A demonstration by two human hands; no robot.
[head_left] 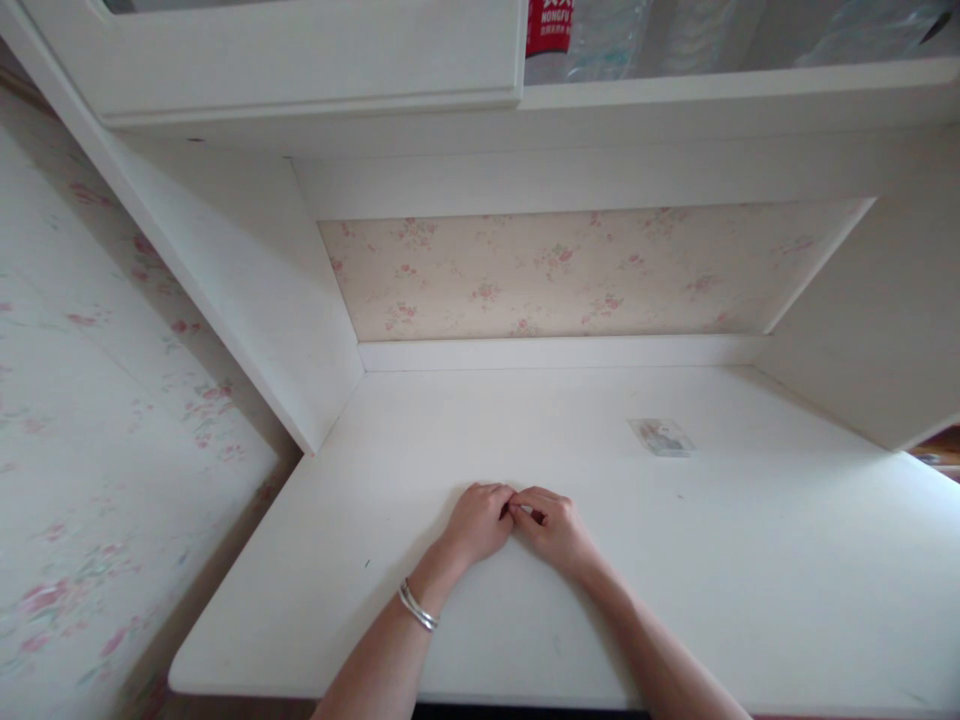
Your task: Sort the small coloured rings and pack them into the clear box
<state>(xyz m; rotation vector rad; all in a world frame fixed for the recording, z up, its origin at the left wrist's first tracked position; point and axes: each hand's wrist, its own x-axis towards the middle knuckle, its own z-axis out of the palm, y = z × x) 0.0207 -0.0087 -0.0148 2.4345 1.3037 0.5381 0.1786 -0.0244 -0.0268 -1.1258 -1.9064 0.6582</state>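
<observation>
At lower centre, the left hand (pixel 480 522) and right hand (pixel 556 532) meet, fingertips pinched, contents unclear; right of centre, the clear flat packet (pixel 664 438) looks light, possibly slippery, best gripped by its edges.

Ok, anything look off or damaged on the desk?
A short dark mark on the white desktop, left of the left hand, stands out against the plain surface; scratch or loose bit, I can't tell.
</observation>
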